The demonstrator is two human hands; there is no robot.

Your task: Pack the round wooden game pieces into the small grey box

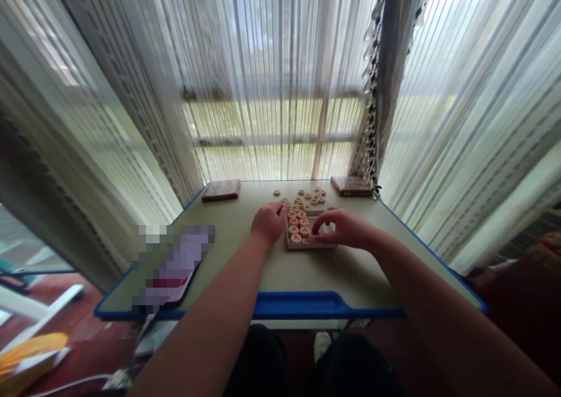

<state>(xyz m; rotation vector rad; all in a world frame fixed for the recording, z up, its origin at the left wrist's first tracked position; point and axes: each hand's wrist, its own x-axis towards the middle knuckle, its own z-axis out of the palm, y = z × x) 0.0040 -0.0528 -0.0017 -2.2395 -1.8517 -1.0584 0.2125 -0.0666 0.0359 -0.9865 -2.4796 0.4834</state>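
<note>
A shallow box (pixel 318 246) sits mid-table, with round xiangqi pieces (pixel 294 221) bearing red characters in two columns along its left side. My right hand (pixel 344 227) reaches over the box's right part. Its thumb and fingers curve down in a pinch onto a xiangqi piece (pixel 305 240) near the front wall, partly covered by the fingertips. By the box's far left corner, my left hand (pixel 268 223) is closed, fingertips close to the loose pieces; what they hold, if anything, is hidden. More loose xiangqi pieces (pixel 308 196) lie scattered behind the box.
A flat brown box (pixel 221 190) lies at the table's back left, and a similar box (pixel 352 186) at the back right. On the left is a phone-like flat item (pixel 186 268), partly pixelated. A blue tray groove (pixel 300 305) runs along the front edge. Curtains hang behind.
</note>
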